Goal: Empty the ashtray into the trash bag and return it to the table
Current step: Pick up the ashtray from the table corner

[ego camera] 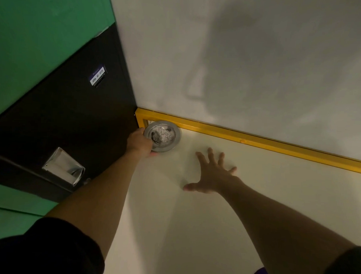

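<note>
Stainless steel, round and dusted with grey ash, the ashtray [162, 135] sits in the far left corner of your cream table [192, 220], tucked against the yellow rail [258, 140] below the white wall [241, 56]. Your left hand [141, 142] has closed over its near-left rim, while your right hand [212, 175] lies flat on the tabletop well to the right, fingers spread and holding nothing. Left of the table stands a black cabinet [73, 111] bearing a small label [98, 74].

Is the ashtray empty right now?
No, the ashtray has grey ash and dark residue in its bowl, sits on the table in the corner, and the left hand grips its rim.
</note>
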Tool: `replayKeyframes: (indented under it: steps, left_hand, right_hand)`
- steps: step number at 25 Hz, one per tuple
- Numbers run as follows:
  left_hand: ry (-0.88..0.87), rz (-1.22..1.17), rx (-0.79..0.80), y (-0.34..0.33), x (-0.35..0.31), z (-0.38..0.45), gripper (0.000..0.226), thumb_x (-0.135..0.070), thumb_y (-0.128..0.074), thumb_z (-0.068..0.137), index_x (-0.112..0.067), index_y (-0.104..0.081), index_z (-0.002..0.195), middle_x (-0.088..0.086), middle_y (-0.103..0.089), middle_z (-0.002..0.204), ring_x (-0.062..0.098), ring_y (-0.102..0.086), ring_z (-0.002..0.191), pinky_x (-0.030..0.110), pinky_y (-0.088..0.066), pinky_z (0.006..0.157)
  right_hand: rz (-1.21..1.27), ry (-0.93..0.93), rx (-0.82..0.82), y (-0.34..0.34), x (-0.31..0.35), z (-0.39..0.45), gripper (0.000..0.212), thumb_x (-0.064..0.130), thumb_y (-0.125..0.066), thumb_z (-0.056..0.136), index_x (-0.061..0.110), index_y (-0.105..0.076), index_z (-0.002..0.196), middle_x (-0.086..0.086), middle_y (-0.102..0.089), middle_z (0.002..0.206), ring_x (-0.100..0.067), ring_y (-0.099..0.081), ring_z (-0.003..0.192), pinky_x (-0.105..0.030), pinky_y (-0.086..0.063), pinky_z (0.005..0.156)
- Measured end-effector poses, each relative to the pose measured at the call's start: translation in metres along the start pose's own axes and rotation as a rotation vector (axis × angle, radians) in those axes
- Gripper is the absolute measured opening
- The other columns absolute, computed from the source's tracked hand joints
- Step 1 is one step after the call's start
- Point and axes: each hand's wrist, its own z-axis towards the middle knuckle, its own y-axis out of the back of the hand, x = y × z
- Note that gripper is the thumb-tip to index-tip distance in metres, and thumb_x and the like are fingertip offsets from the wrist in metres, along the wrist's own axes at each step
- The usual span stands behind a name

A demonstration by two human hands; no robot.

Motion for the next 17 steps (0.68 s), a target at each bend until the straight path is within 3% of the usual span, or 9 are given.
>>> replayKeyframes:
  steps: [9,13,15,17]
  left_hand:
    - [-0.022,-0.081,0.023,0.002,-0.002,-0.004,0.042,0.009,-0.053,0.086,-0.008,-0.059,0.125,0.019,-0.056,0.129,0.041,-0.058,0.115,0.056,-0.057,0.084]
    - [0.001,-0.189,0.062,0.006,-0.008,-0.014,0.048,0.012,-0.053,0.086,-0.01,-0.057,0.128,0.017,-0.053,0.131,0.041,-0.057,0.114,0.051,-0.059,0.07]
    - [-0.003,-0.22,0.083,0.007,-0.012,-0.022,0.049,0.013,-0.054,0.086,-0.01,-0.056,0.129,0.017,-0.053,0.131,0.041,-0.057,0.114,0.047,-0.059,0.065]
    - [-0.019,-0.247,0.105,0.007,-0.015,-0.031,0.047,0.014,-0.053,0.086,-0.011,-0.057,0.125,0.016,-0.054,0.128,0.039,-0.058,0.112,0.045,-0.059,0.064]
  right_hand:
    - [0.017,0.006,-0.011,0.001,0.001,-0.002,0.127,0.075,-0.071,0.062,0.034,0.007,0.154,-0.003,0.027,0.161,-0.041,0.029,0.142,-0.082,0.002,0.103]
    - [0.036,0.008,-0.025,0.004,0.0,-0.002,0.122,0.075,-0.068,0.066,0.034,0.006,0.154,-0.002,0.022,0.163,-0.04,0.025,0.144,-0.082,0.0,0.104]
    - [0.099,0.016,-0.085,0.008,0.001,-0.004,0.111,0.071,-0.066,0.072,0.033,-0.001,0.154,-0.002,0.008,0.166,-0.038,0.012,0.149,-0.08,-0.004,0.106]
    - [0.233,0.022,-0.19,0.014,0.002,-0.007,0.097,0.06,-0.067,0.08,0.029,-0.013,0.153,-0.004,-0.015,0.164,-0.035,-0.013,0.149,-0.074,-0.017,0.11]
